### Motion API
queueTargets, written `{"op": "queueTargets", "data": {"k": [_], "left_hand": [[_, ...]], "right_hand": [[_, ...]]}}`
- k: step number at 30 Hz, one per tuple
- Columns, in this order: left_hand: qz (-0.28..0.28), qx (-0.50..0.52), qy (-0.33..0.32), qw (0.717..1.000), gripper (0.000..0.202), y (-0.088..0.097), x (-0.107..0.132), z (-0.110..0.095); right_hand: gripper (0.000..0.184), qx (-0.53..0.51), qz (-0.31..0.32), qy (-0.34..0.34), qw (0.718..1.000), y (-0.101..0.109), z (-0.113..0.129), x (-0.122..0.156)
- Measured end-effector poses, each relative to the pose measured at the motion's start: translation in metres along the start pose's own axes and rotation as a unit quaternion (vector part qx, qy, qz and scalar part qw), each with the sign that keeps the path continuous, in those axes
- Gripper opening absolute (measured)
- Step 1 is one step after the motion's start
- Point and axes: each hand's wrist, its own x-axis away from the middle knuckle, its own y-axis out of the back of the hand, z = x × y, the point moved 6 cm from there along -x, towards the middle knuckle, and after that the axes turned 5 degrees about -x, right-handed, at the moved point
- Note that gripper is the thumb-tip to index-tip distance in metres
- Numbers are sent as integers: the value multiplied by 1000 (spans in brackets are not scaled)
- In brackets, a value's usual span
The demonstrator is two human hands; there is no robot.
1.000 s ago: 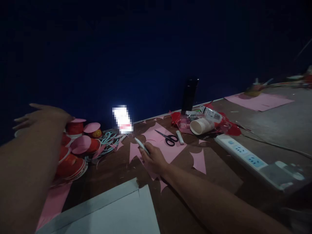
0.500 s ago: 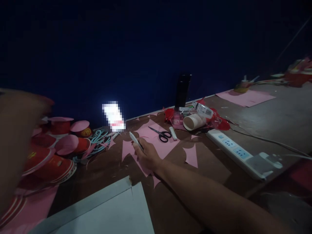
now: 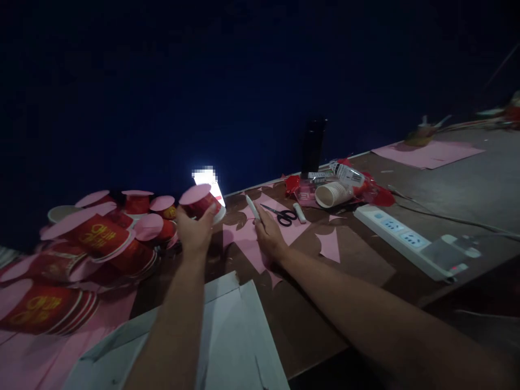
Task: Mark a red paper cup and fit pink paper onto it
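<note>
My left hand [image 3: 195,230] is wrapped round a red paper cup [image 3: 202,201] whose mouth is covered by a pink paper disc, and holds it above the table near the lit phone [image 3: 209,181]. My right hand [image 3: 267,234] rests on the cut pink paper [image 3: 260,238] and grips a white pen [image 3: 252,207] that points up and away. Black scissors [image 3: 283,215] and a small white stick [image 3: 299,213] lie just beyond the right hand.
A heap of red cups with pink lids [image 3: 93,238] fills the left. A white board [image 3: 227,336] lies at the front edge. A toppled white paper cup [image 3: 331,194], red wrappers, a black bottle [image 3: 313,145] and a white power strip [image 3: 406,241] sit to the right.
My left hand has come in from the far left with a capped red cup and now holds it beside the phone. The right hand stayed on the pink paper with the pen.
</note>
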Motion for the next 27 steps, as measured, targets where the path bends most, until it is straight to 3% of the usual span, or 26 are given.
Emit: {"op": "queueTargets", "data": {"k": [3,6,9,14,23,27], "left_hand": [[-20,34,71,997,65,-22,32,38],[4,51,89,995,65,-33,40,54],[0,46,95,994,66,-29,35,67],[-53,52,147,986,60,-18,27,90],[48,183,76,979,55,-38,26,72],[113,164,77,977,57,-44,31,62]], "right_hand": [[45,-31,-13,-37,999,11,-3,1],[37,-77,-42,-53,995,21,0,3],[30,-93,-51,-63,992,24,3,4],[31,-123,-44,-41,991,18,4,2],[36,-85,-64,-28,994,21,1,1],[37,-100,-80,-30,991,29,0,-3]]}}
